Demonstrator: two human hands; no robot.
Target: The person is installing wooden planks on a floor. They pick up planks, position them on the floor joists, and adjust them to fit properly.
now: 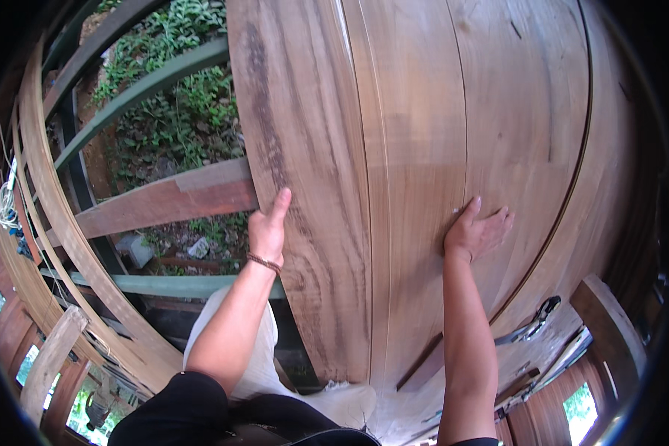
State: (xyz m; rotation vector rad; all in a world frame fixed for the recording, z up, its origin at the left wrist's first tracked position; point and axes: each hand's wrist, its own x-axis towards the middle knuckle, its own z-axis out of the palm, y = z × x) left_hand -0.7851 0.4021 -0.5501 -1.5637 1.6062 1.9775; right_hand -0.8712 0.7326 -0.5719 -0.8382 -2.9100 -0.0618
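Observation:
My left hand grips the left edge of a grained wooden plank, thumb on top and the other fingers out of sight around the edge. My right hand lies with fingers apart on a smoother plank surface to the right, beside a seam. Several long planks lie side by side, with thin gaps running between some of them.
To the left is an open frame with green beams and a reddish beam above plants and rubble. Long curved-looking strips and a coiled pale cable are further left. A dark tool lies at lower right near a wooden board.

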